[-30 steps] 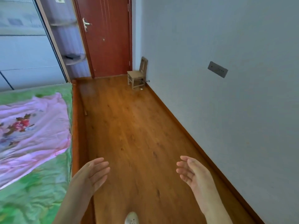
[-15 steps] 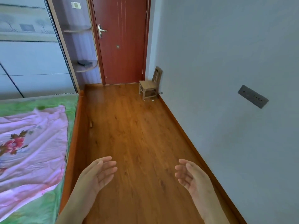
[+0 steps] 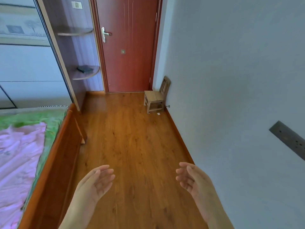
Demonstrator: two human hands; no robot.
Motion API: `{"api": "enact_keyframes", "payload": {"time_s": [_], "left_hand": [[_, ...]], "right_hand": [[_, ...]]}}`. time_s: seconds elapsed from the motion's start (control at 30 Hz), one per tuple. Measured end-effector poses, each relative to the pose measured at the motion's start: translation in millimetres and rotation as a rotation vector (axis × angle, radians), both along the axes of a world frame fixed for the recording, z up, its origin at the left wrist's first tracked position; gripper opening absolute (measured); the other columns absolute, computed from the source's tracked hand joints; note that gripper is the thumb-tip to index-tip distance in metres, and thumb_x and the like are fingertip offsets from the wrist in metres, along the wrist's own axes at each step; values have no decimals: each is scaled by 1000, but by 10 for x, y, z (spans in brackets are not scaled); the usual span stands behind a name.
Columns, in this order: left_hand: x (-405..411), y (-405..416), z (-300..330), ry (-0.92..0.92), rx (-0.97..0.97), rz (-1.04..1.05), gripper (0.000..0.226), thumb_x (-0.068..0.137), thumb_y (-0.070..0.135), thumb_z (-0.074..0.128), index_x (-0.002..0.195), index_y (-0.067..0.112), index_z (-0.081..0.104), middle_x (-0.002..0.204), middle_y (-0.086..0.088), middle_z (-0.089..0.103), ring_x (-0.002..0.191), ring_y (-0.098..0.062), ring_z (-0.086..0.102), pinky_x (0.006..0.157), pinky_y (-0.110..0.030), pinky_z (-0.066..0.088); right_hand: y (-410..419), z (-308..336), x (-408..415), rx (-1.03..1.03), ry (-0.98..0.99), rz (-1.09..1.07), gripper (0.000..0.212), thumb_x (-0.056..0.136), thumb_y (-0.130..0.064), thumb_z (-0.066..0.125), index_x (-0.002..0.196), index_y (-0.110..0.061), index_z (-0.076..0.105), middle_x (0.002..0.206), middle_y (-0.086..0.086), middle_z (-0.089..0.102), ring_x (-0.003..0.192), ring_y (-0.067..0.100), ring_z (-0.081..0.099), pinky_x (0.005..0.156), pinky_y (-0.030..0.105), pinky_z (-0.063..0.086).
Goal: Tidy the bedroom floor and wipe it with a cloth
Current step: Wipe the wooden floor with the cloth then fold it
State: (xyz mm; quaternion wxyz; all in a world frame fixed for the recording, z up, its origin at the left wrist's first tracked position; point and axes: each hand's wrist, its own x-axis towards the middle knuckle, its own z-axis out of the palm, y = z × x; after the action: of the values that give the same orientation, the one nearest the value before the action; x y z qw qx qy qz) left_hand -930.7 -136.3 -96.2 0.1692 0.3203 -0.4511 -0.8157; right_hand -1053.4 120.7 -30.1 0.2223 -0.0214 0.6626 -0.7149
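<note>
Hovering above the glossy brown wood-plank floor, the left hand and the right hand are both showing loosely spread, slightly cupped fingers, palms turned toward each other, holding nothing and touching nothing. Taking the small pale wooden chair as the landmark, the hands are hanging well on the near side of it, with a long stretch of floor lying between. The chair is standing against the grey-blue wall, just to the right of the closed red-brown door, and a tiny white scrap is lying on the floor just in front of its legs. To the left of the chair, across the floor, the orange wooden bed frame is carrying a green sheet and a pink floral blanket. No cloth is showing anywhere, so wiping is probably not yet starting and a cloth is needing fetching first. The risks from here are looking modest: the scrap could be missed because it is so small and sits so close to the chair, and wiping around the chair without shifting it could be leaving dust beneath.
</note>
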Motion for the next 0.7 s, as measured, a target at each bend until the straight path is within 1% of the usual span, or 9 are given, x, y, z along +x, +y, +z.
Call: {"api": "enact_keyframes", "payload": {"time_s": [0.03,0.1,0.13,0.23,0.4,0.5,0.63,0.7], "left_hand": [[-201,-8,-50,33,-12,-5,26,97,25,44,107,12,64,105,-8,69,102,-25,63,82,-35,49],[-537,-33,-73,16,-36,-28,27,96,28,47,112,14,64,112,-8,68,109,-26,62,90,-38,47],[-720,-56,-57,-7,-50,-25,28,95,30,49,113,15,64,115,-9,66,111,-26,60,94,-41,46],[-1083,-142,-135,17,-98,-32,32,93,38,52,117,21,63,122,-6,63,116,-25,58,102,-46,41],[-1560,-571,-335,-40,-52,38,41,91,42,57,125,18,58,130,-10,57,120,-28,54,105,-50,38],[-1869,-894,-418,-73,-74,63,44,90,43,58,126,18,57,130,-10,57,121,-28,54,105,-51,38],[-2402,-1365,-368,-48,-108,56,45,90,45,56,127,20,56,130,-8,57,122,-27,53,106,-51,36],[-2713,-1645,-258,-22,-124,80,40,92,42,54,124,19,59,128,-9,59,121,-28,54,106,-51,36]], "right_hand": [[-5,33,-243,5,5,7,23,93,-19,48,102,-8,67,90,12,71,87,28,67,73,26,57],[-38,95,-681,2,19,26,22,93,-17,49,101,-7,67,89,13,71,84,27,67,71,25,57],[-69,115,-881,-1,25,35,22,93,-17,48,100,-8,67,89,12,71,84,26,67,71,25,57],[-195,122,-1358,-3,15,74,22,94,-18,47,100,-10,67,89,10,71,85,25,68,74,27,57],[-550,11,-1995,-19,-38,124,23,94,-17,47,103,-7,67,93,15,70,86,28,66,76,30,55],[-853,-97,-2392,-6,-47,145,23,94,-18,47,103,-9,67,92,12,71,88,28,66,79,31,55],[-1430,-192,-2968,-9,-49,160,23,94,-18,48,103,-10,67,92,10,71,89,27,67,78,30,55],[-1791,-202,-3296,-12,-39,160,22,94,-19,48,103,-11,67,93,9,71,88,25,67,75,26,56]]}}
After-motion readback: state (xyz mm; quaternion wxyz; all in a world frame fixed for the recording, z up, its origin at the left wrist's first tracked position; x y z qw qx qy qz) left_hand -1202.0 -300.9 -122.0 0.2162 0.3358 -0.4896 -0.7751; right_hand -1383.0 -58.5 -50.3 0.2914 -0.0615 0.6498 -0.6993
